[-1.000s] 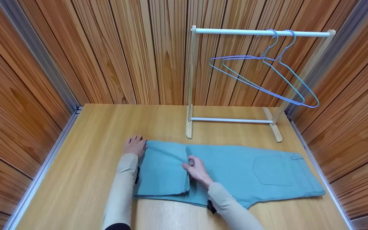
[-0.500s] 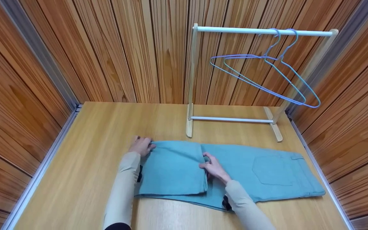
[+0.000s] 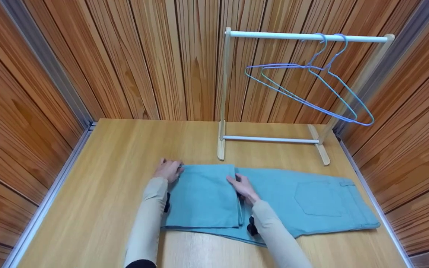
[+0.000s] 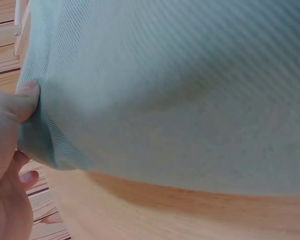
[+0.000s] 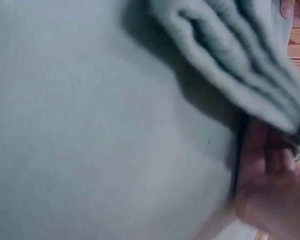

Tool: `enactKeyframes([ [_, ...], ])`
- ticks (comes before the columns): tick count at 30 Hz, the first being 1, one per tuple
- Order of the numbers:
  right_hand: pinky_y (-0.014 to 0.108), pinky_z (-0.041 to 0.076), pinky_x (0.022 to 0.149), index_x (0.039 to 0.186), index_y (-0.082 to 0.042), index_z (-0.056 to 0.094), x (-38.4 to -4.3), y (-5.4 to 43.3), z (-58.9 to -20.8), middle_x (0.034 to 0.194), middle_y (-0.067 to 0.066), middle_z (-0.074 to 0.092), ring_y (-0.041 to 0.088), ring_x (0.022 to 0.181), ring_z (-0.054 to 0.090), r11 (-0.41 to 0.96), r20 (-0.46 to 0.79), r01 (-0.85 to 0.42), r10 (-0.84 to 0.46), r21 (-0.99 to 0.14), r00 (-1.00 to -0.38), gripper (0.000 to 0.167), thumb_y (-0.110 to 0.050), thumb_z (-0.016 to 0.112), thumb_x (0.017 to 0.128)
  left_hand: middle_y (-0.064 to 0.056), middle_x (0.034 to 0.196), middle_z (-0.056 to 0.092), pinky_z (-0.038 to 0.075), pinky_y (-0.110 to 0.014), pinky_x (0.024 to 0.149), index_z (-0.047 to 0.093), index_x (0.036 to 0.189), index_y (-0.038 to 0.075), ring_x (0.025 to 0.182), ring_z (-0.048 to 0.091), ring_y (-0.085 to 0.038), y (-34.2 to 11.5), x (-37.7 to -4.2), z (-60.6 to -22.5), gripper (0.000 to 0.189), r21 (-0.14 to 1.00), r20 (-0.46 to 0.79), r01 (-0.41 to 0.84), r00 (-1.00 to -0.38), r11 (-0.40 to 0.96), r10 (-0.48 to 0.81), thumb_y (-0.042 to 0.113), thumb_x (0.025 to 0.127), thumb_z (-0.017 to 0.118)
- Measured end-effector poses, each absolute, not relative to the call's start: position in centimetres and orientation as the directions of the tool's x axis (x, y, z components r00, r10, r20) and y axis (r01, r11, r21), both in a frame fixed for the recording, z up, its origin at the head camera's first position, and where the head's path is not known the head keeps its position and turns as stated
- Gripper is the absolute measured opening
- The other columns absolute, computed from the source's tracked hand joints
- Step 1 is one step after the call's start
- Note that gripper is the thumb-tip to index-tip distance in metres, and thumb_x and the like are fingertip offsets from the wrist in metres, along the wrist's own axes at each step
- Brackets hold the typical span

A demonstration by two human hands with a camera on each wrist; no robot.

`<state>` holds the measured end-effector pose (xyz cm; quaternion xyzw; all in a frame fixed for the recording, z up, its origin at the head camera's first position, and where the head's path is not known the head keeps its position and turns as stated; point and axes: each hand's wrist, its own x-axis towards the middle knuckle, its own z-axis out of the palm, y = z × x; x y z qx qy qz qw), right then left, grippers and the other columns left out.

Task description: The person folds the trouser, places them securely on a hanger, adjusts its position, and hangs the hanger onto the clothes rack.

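Teal trousers (image 3: 285, 201) lie lengthwise on the table, waistband and back pocket to the right. Their leg end is doubled back over the left part as a folded flap (image 3: 203, 197). My left hand (image 3: 168, 170) is at the far left corner of the fold; in the left wrist view its thumb (image 4: 29, 97) presses the cloth from above, with fingers around the edge. My right hand (image 3: 243, 188) pinches the flap's hem, thumb on top. In the right wrist view, its fingers (image 5: 255, 150) reach under the layered hem (image 5: 225, 65), partly hidden by cloth.
A rack (image 3: 270, 139) of white rods and wooden posts stands behind the trousers. Two blue-purple wire hangers (image 3: 304, 100) hang from its top rod (image 3: 274, 35). Wood-panelled walls (image 3: 162, 59) enclose the table (image 3: 99, 178) at the back and both sides.
My right hand carried the hem rightward, lengthening the flap, then shifted slightly back left and towards the far edge. The flap's crease smoothed out. My left hand slid a little to the right.
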<state>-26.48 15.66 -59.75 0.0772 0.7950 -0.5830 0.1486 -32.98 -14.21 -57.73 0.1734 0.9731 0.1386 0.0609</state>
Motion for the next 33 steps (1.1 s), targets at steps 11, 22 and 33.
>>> enactKeyframes([
  [11, 0.059, 0.017, 0.125, 0.159, -0.005, 0.025, -26.0, 17.3, -59.6, 0.164, 0.023, 0.026, 0.044, 0.153, 0.022, 0.431, -0.181, 0.125, -0.090, -0.894, -0.979, 0.056, -0.018, 0.044, 0.107, -0.014, 0.130, 0.067, 0.036, -0.054, 0.108, 0.061, 0.133, 0.011, 0.124, 0.056, -0.035, -13.8, -32.9, -57.6, 0.033, 0.198, -0.139, 0.285, -0.939, 0.938, 0.314, 0.027, 0.105, 0.054],
  [22, 0.054, 0.042, 0.110, 0.155, -0.002, 0.028, -24.1, 18.2, -59.7, 0.158, 0.027, 0.033, 0.042, 0.139, 0.043, 0.372, -0.417, 0.352, -0.107, -0.859, -0.903, 0.092, -0.035, 0.078, 0.085, -0.018, 0.108, 0.072, 0.041, -0.054, 0.109, 0.064, 0.115, 0.003, 0.109, 0.066, -0.038, -14.4, -32.6, -57.2, 0.021, 0.302, -0.080, 0.350, -0.917, 0.886, 0.390, 0.018, 0.103, 0.057],
  [33, 0.059, 0.006, 0.126, 0.161, -0.005, 0.001, -23.0, 19.1, -59.1, 0.169, 0.021, -0.003, 0.042, 0.157, -0.001, 0.519, -0.405, 0.218, -0.279, -0.826, -0.871, 0.105, -0.018, 0.076, 0.088, -0.009, 0.095, 0.078, 0.042, -0.043, 0.085, 0.071, 0.113, 0.016, 0.085, 0.070, -0.029, -13.7, -32.9, -57.5, 0.019, 0.062, 0.034, 0.365, -0.931, 0.929, 0.364, 0.025, 0.101, 0.060],
])
